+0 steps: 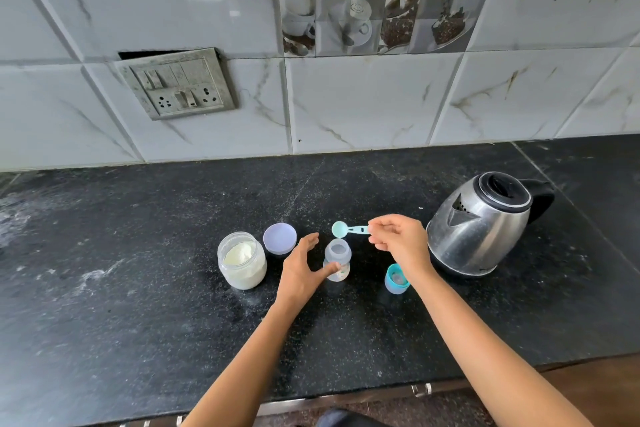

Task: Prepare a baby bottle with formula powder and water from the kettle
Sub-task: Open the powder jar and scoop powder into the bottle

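The baby bottle (337, 262) stands upright mid-desk, its mouth uncovered. The left hand (300, 270) is spread open beside it, fingers nearly straight, thumb touching the bottle's front. And there's the right hand (398, 240), pinching the handle of the teal scoop (348, 229), its bowl hanging just over the bottle's mouth. Left of the bottle sits the formula jar (242, 264), lid off, white powder inside, with its lilac lid (280, 238) lying just behind. The blue bottle cap (397, 278) rests under the right wrist. The steel kettle (483, 227) stands on the right of the black desk (138, 288).
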